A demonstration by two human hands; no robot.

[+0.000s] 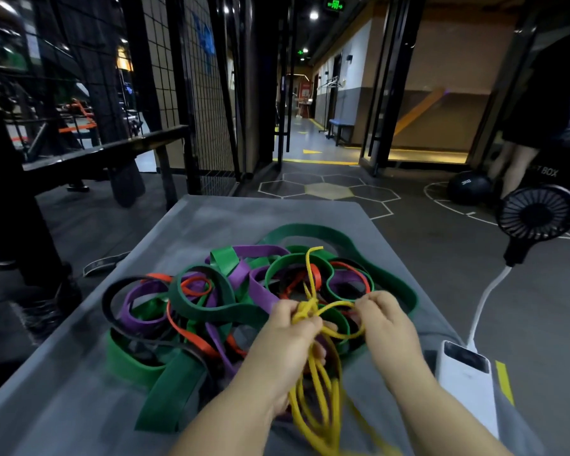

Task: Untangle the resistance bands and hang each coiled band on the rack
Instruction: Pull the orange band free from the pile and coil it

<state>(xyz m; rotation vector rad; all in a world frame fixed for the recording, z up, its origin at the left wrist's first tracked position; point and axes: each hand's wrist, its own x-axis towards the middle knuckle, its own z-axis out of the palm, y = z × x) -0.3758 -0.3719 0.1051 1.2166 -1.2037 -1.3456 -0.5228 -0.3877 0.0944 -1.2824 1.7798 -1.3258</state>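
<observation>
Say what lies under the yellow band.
Green band and red band loops on the grey table. The left hand and right hand cover whatever lies directly beneath the knot in the yellow band.

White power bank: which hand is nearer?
Right. The right hand sits just left of the white power bank, pinching the yellow band; the left hand grips that band farther left.

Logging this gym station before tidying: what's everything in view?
yellow band: one, yellow, held nearest camera
green bands: several, green, tangled on table
purple bands: several, purple, same tangle
red bands: several, red, same tangle
black band: one seen, black, tangle's left
table: one, grey, centre
power bank: one, white, table's right edge
fan: one, black, right
medicine ball: one, black, floor, right
left grip: one, holds yellow band
right grip: one, pinches yellow band
</observation>
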